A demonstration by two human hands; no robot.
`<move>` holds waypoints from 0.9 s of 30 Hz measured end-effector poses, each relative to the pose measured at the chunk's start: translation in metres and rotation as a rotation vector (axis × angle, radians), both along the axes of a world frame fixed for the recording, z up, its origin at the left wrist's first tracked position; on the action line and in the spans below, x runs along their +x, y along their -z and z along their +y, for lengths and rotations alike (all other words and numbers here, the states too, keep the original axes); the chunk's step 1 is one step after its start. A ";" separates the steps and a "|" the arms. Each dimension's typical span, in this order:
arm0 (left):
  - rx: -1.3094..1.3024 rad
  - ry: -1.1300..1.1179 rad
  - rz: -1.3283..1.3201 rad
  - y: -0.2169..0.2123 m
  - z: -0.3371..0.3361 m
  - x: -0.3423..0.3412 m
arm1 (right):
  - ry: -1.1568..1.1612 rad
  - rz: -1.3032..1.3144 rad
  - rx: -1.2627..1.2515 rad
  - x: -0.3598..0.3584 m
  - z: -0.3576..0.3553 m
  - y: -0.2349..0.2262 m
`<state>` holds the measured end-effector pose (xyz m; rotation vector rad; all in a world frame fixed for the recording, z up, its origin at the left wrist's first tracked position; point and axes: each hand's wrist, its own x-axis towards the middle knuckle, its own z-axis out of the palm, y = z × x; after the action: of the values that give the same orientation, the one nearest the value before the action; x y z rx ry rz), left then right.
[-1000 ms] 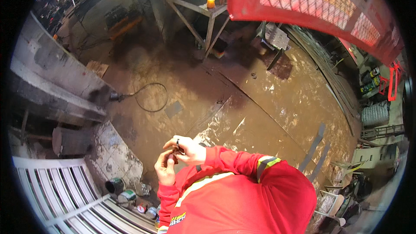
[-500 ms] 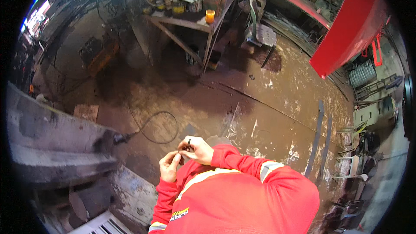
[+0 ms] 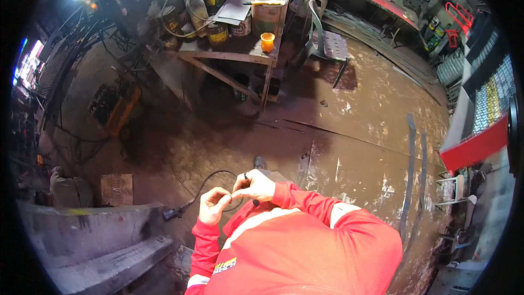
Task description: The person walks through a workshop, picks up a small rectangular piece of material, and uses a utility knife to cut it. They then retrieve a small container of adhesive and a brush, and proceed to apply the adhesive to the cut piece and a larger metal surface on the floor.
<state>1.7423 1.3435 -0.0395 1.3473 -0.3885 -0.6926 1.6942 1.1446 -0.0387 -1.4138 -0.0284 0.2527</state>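
Note:
My left hand (image 3: pixel 213 205) and my right hand (image 3: pixel 256 186) meet in front of my chest, fingertips pinched together. Whatever lies between the fingertips is too small to make out. A dark band circles a finger of my right hand. Both arms wear red sleeves with pale reflective strips. Just beyond the hands, a black cable (image 3: pixel 203 181) curves across the brown, stained floor. It leads to a dark object (image 3: pixel 173 213) by the grey ledge, possibly a plug or a tool end. The tip of a dark shoe (image 3: pixel 260 163) shows past my right hand.
A workbench (image 3: pixel 229 52) ahead carries several paint cans, papers (image 3: pixel 233 10) and an orange cup (image 3: pixel 267 42). Right of it stands a chair (image 3: pixel 327 43). A grey ledge (image 3: pixel 93 235) lies at left, near a cardboard piece (image 3: pixel 117 189). A red panel (image 3: pixel 475 145) is at right.
The view has shifted, so the bench sits lower and more of its top shows. The red panel has moved toward the right edge. My hands stay pinched together, slightly farther right.

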 end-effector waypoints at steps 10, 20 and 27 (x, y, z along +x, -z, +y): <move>-0.004 0.044 -0.035 0.008 -0.126 0.171 | 0.382 -0.106 -0.059 0.167 -0.108 -0.023; 0.324 0.363 -0.355 0.040 -0.193 0.337 | 0.862 -0.043 -0.140 0.210 -0.174 -0.013; 0.159 0.229 -1.207 -0.040 -0.297 0.472 | 1.129 0.014 -0.108 0.242 -0.130 -0.015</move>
<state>2.2141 1.0464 0.0007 1.7838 -1.4817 0.0009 1.9367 1.0146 -0.0232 -1.3354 0.7825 -0.6775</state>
